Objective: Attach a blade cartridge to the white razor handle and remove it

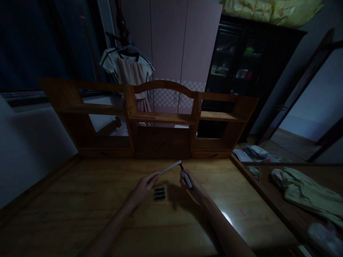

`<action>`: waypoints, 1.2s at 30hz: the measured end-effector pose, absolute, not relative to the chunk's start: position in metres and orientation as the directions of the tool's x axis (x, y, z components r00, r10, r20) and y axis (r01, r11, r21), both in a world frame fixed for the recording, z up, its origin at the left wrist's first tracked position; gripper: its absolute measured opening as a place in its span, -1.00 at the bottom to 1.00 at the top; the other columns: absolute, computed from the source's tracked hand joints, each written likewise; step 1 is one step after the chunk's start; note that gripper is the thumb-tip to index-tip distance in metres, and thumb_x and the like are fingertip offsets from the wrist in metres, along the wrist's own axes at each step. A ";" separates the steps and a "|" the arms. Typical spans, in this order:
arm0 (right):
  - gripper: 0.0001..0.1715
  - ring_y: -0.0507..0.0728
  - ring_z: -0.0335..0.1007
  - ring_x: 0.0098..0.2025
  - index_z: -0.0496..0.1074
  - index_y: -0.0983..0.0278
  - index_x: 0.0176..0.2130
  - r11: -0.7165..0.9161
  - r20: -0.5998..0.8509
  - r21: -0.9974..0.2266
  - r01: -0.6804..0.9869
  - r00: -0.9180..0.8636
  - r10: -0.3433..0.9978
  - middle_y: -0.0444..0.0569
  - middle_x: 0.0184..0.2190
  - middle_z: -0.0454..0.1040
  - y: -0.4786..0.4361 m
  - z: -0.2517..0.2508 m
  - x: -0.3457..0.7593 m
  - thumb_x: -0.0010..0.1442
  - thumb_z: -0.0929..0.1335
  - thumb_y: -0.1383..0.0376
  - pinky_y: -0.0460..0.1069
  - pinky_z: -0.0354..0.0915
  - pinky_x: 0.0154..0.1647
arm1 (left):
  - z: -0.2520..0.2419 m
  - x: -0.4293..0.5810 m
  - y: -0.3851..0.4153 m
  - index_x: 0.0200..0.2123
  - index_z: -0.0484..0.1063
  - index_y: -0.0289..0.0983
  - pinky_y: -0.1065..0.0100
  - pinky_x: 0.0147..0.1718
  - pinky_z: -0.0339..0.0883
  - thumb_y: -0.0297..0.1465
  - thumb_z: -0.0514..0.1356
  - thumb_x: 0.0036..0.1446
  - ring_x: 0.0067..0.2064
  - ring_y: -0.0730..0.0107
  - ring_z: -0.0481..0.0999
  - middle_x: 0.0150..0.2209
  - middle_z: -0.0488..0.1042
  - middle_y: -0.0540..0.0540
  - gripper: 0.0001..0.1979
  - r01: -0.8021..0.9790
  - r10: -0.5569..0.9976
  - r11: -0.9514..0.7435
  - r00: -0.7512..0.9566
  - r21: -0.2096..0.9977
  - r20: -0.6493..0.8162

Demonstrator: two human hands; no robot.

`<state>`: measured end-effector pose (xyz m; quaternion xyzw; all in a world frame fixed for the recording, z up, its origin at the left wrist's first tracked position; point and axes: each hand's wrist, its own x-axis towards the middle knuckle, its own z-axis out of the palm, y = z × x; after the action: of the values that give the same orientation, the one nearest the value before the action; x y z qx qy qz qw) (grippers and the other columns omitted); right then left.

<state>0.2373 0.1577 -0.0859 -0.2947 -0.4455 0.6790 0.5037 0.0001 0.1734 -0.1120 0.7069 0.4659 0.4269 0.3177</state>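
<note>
Over the wooden desk, my left hand [147, 182] pinches the lower end of a long, thin pale strip [170, 166]. My right hand [193, 182] is closed around a slim grey-and-black handle [187, 178] with a narrow dark neck. The strip's far end meets the top of that neck; whether the two are joined or only touching I cannot tell. Between my forearms, just right of the left hand, three small dark pieces [159, 193] lie in a row on the desk. Dim light hides what kind of tool this is.
A wooden shelf unit [163, 117] stands along the back of the desk [120, 221]. Raised edging [264, 194] runs down the right side, with a pale green garment [308, 192] beyond it. A white wall [32, 142] borders the left.
</note>
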 end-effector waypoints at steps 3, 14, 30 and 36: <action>-0.59 -0.05 -0.05 -0.67 0.27 0.29 -0.43 -0.091 0.058 -0.895 -0.436 -0.316 0.947 -0.21 -0.68 0.10 0.158 -0.087 0.236 0.18 0.29 0.00 -0.12 -0.11 -0.67 | -0.115 0.001 0.174 -0.07 0.43 -0.23 0.20 0.04 0.24 -0.18 0.03 0.17 0.01 0.22 0.41 -0.04 0.46 -0.09 -0.62 0.413 0.938 -0.346 0.182 0.843 0.296; -0.59 -0.05 0.02 -0.66 0.30 0.31 -0.43 -0.177 0.009 -0.859 -0.481 -0.360 0.933 -0.19 -0.66 0.16 0.161 -0.093 0.234 0.13 0.34 0.00 -0.14 -0.07 -0.68 | -0.115 -0.001 0.174 -0.07 0.44 -0.22 0.22 0.02 0.25 -0.20 0.02 0.18 0.00 0.23 0.42 -0.05 0.47 -0.09 -0.64 0.451 0.928 -0.372 0.172 0.811 0.330; -0.66 -0.08 0.00 -0.64 0.33 0.35 -0.40 -0.238 0.004 -0.800 -0.550 -0.403 0.915 -0.20 -0.63 0.10 0.161 -0.093 0.236 0.19 0.33 0.10 -0.16 -0.06 -0.66 | -0.112 -0.005 0.175 -0.03 0.41 -0.26 0.26 0.01 0.26 -0.21 0.03 0.17 0.00 0.24 0.41 -0.04 0.46 -0.10 -0.61 0.410 0.920 -0.380 0.072 0.829 0.386; -0.66 -0.07 0.00 -0.64 0.32 0.35 -0.41 -0.248 -0.002 -0.792 -0.558 -0.403 0.915 -0.20 -0.63 0.11 0.164 -0.096 0.235 0.16 0.35 0.10 -0.15 -0.07 -0.67 | -0.111 0.002 0.170 -0.06 0.43 -0.24 0.25 0.02 0.25 -0.23 0.01 0.19 -0.01 0.25 0.42 -0.05 0.47 -0.09 -0.64 0.446 0.911 -0.411 0.185 0.795 0.367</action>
<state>0.2348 0.1643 -0.0963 -0.2417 -0.3690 0.7520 0.4898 0.0018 0.1701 -0.1108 0.7209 0.4707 0.4310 0.2700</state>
